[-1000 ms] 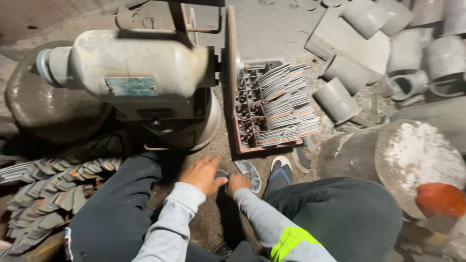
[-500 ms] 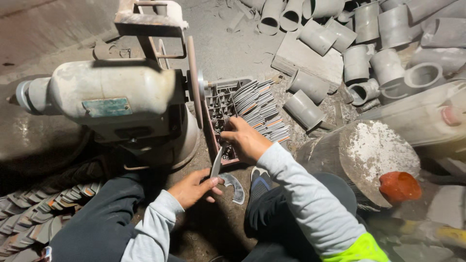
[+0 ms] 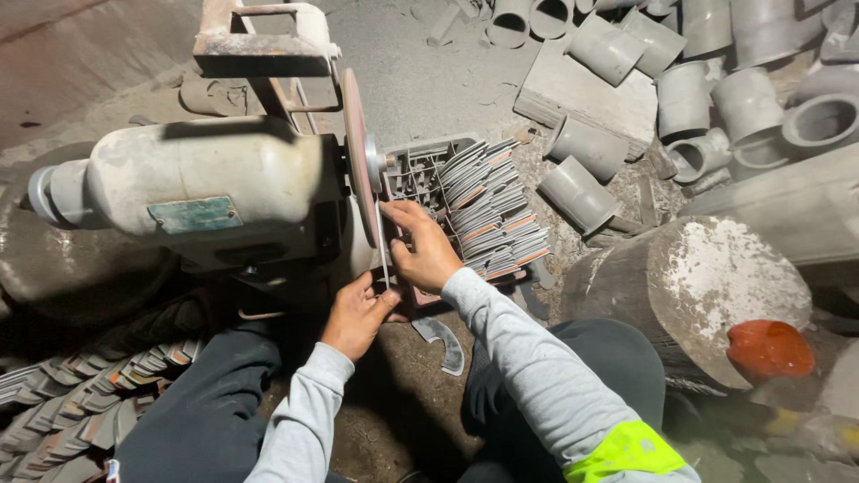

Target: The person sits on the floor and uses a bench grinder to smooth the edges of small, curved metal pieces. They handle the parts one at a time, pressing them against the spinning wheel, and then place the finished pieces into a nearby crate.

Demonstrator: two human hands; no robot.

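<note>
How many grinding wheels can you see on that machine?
1: a reddish grinding disc on the right end of the dusty cream bench grinder, seen edge-on. The other end shows no wheel.

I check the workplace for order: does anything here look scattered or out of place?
Yes. Grey pipe pieces lie tumbled at all angles on the dusty floor, upper right. One curved metal piece lies loose on the ground between the person's legs, apart from the stacked pieces in the crate.

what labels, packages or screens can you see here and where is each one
Plate label: on the side of the pale bench grinder motor, left of the hands; a small rectangle, dull teal green, worn.
Crate: on the floor right of the grinding wheel, behind the right hand; grey plastic, open, packed with flat grey pieces.
No screens or signs show.
</note>
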